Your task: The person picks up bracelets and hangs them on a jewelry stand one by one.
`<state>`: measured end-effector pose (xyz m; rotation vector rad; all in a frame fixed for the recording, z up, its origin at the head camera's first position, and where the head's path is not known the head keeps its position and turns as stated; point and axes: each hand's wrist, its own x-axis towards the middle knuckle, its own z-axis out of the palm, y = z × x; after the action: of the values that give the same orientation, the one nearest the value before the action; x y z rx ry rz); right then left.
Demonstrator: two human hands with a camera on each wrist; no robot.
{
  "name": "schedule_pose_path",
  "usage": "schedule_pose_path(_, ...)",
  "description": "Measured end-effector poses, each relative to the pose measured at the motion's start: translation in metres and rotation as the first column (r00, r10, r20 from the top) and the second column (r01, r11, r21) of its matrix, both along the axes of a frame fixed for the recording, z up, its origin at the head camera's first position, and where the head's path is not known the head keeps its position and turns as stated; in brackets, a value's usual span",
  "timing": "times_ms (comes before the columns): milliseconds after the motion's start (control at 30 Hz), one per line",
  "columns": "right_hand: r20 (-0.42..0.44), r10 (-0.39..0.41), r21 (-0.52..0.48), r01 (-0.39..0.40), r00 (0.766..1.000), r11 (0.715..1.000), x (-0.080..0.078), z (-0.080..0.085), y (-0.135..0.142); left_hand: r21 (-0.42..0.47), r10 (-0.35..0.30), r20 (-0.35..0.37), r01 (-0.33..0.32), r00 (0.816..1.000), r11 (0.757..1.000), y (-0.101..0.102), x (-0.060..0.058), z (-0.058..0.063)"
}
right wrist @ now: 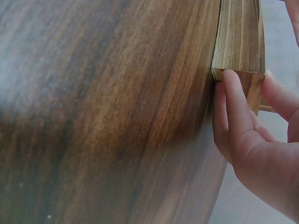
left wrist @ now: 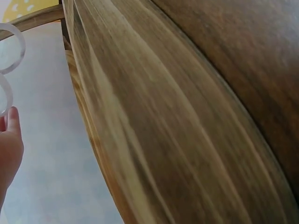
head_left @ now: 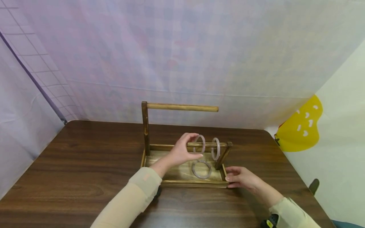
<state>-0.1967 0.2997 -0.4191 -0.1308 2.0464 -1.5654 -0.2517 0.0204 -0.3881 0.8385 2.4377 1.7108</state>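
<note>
"Both hands are busy, aren't they?"

"Yes. Left hand (head_left: pixel 181 150), at the centre of the frame, holds a ring between thumb and fingers: fingertips at its top, thumb by its bottom. Right hand (head_left: pixel 242 180), lower right of the frame, pinches the near right corner of the tray (head_left: pixel 196 182); the right wrist view shows thumb and fingers on either side of that corner."

"Where exactly is that held ring (head_left: pixel 204 144)?"

"Right of centre, upright around the lower bar (head_left: pixel 208 144), near its free end."

"Which way does that bar run?"

"Lengthwise across the frame. Its free end points left, between the left hand's fingers and thumb; its right end meets the short post (head_left: pixel 223 155). I judge that to be the relation that counts: the ring stands crosswise to the bar, and the left hand comes at it from the open side."

"So the left is nearer?"

"Clearly; the right is lower, beyond the post."

"Other rings?"

"Hanging ring (head_left: pixel 218 148), on the same bar, nearer the post. Flat ring (head_left: pixel 201 177), below both, on the tray's floor."
</note>
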Motion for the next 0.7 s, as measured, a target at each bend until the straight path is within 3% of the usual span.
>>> schedule_pose_path(467, 0.000, -0.005, 0.005, 0.005, 1.000, 1.000, -0.0005, -0.0009, 0.0002, 0.100, -0.003, 0.045, -0.001, 0.999, 0.995, 0.0063, -0.0006, -0.0050)
schedule_pose_path(700, 0.000, -0.007, 0.005, 0.007, 1.000, 1.000, -0.0002, -0.0006, 0.0001, 0.195, -0.055, 0.154, 0.024, 0.987, 0.981, 0.0093, 0.0014, -0.0090)
